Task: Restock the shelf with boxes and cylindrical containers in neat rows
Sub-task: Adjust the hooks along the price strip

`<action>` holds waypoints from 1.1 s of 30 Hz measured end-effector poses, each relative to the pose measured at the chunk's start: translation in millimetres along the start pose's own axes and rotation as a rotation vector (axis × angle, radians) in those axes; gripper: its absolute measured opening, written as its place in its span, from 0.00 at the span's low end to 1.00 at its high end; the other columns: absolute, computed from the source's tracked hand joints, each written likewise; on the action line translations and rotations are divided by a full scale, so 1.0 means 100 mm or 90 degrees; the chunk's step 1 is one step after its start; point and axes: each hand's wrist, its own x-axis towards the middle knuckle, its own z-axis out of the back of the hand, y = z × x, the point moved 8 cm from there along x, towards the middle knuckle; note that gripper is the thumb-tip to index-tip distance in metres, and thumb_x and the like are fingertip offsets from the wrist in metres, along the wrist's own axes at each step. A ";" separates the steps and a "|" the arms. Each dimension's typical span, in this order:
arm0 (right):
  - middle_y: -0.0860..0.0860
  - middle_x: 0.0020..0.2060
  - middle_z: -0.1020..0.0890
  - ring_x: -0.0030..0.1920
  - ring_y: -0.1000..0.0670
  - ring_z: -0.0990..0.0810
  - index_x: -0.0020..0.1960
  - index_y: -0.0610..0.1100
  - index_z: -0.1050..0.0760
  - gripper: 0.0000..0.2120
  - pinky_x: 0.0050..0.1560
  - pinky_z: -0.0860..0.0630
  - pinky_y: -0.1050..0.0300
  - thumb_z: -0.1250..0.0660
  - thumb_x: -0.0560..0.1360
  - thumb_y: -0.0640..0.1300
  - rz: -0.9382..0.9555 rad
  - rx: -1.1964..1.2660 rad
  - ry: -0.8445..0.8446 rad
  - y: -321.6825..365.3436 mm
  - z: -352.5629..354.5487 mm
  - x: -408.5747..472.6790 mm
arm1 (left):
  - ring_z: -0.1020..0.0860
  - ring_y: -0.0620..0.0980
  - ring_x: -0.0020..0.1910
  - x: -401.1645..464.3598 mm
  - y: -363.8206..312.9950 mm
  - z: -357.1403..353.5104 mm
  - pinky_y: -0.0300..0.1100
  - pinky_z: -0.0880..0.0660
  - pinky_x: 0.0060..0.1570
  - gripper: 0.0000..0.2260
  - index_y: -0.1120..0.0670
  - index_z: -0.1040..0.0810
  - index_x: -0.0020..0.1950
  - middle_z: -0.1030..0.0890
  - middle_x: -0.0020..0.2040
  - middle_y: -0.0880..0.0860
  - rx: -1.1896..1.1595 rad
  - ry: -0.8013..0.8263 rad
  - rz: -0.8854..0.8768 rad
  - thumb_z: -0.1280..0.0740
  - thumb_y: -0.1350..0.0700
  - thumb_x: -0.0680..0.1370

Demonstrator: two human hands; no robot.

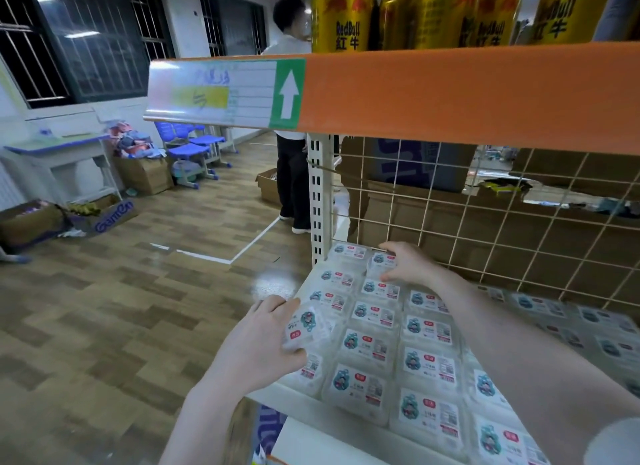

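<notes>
Your left hand (258, 343) grips one clear plastic box with a white printed label (306, 328), tilted, at the left front edge of the white metal shelf (349, 416). Your right hand (408, 262) reaches to the back of the shelf and pinches a second box of the same kind (381, 264) just in front of the cream wire mesh back panel (485, 201). The remaining boxes lie flat in rows (427, 364) across the shelf, labels up, touching their neighbours.

Risks noted:
- The box in your left hand overhangs the shelf edge above the wood-pattern floor (121, 326). A loosened grip there would likely drop it.
- Your right forearm crosses above the laid rows. Lowering it could shove boxes out of line.
- The rear box looks raised above its neighbours. Whether it is seated or stacked cannot be told. Pressing it in crooked would disturb the back row.
- The orange shelf beam (467, 90) hangs close overhead, carrying gold drink cans (341, 14). Lifting your hands sharply could knock it.
</notes>
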 end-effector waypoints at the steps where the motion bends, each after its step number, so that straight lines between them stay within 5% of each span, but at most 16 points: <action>1: 0.47 0.66 0.29 0.63 0.47 0.28 0.72 0.46 0.37 0.38 0.62 0.28 0.48 0.25 0.66 0.42 0.002 0.001 0.000 0.01 0.00 0.00 | 0.37 0.42 0.65 0.01 -0.01 -0.01 0.36 0.33 0.61 0.33 0.48 0.40 0.75 0.35 0.65 0.43 -0.003 0.001 -0.002 0.34 0.46 0.71; 11: 0.47 0.65 0.31 0.61 0.48 0.28 0.72 0.47 0.37 0.34 0.60 0.30 0.54 0.28 0.70 0.46 0.034 -0.006 -0.029 0.02 0.06 -0.10 | 0.34 0.43 0.61 0.05 -0.07 -0.02 0.34 0.32 0.52 0.31 0.47 0.39 0.74 0.33 0.63 0.42 -0.022 -0.023 0.032 0.35 0.47 0.72; 21: 0.51 0.70 0.34 0.67 0.50 0.32 0.72 0.50 0.38 0.27 0.61 0.32 0.53 0.35 0.76 0.50 -0.008 -0.025 -0.100 -0.43 0.44 -0.75 | 0.33 0.46 0.63 0.13 -0.29 -0.25 0.38 0.29 0.55 0.30 0.50 0.37 0.73 0.31 0.64 0.47 -0.002 0.018 0.077 0.35 0.47 0.72; 33: 0.50 0.67 0.30 0.65 0.50 0.30 0.71 0.48 0.35 0.25 0.60 0.34 0.57 0.36 0.76 0.51 -0.049 -0.076 -0.128 -1.12 0.80 -1.53 | 0.28 0.52 0.54 0.29 -0.85 -0.50 0.43 0.27 0.45 0.21 0.57 0.27 0.57 0.27 0.55 0.53 0.100 0.017 0.230 0.36 0.42 0.73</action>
